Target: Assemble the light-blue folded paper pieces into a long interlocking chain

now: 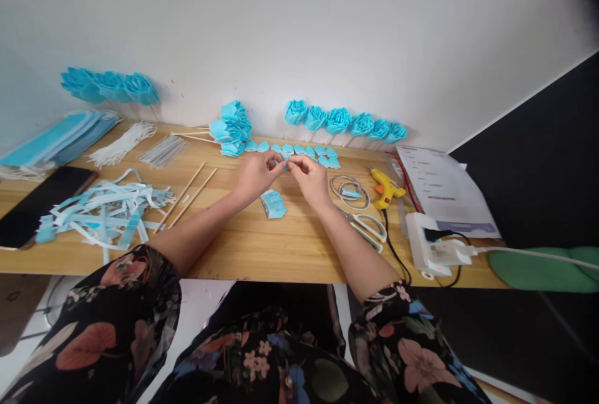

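The left hand (259,173) and the right hand (309,178) meet above the middle of the bench (262,248), and each grip is narrow, thumb and finger pinched on a small blue piece (284,159) which the fingers partly hide. On the bench, nearer to the person, lies a pile of light blue pieces (274,204), while rows of blue petals (299,150) lie just behind the hands. To the right are scissors (357,220) and a yellow glue gun (386,188)
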`<state>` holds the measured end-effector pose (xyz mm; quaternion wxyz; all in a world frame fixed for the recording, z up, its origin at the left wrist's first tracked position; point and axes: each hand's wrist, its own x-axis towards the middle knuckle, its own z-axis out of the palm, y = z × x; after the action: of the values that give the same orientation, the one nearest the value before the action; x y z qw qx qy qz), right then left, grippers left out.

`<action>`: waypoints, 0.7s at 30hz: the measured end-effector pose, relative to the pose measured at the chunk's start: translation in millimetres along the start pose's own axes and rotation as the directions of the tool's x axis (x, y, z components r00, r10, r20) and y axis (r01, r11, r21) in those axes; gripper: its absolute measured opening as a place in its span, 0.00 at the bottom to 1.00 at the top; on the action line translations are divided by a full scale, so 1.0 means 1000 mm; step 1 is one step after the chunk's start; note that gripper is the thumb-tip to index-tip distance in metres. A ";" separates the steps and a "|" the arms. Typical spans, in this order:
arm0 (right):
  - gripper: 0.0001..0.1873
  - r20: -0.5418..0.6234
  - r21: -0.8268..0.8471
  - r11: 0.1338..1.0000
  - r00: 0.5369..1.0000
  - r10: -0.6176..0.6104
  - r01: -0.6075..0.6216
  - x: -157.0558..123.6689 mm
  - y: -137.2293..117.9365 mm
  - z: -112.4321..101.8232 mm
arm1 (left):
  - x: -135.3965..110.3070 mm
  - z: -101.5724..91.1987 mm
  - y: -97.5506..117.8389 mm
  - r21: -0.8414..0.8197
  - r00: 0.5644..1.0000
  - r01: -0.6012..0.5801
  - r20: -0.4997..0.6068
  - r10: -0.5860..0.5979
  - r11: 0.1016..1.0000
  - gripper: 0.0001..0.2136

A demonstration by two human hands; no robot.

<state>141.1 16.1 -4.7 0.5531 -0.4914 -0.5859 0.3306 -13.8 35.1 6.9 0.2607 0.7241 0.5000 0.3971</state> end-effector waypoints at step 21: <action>0.09 -0.006 -0.080 0.996 1.000 -0.031 0.030 0.002 0.005 -0.001 | 0.001 0.001 -0.001 -0.074 1.000 -0.021 0.013 0.022 0.997 0.08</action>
<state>143.0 19.1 -9.0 0.5401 -0.5053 -0.6041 0.2966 -13.3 36.6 5.7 0.2864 0.7218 0.4756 0.4132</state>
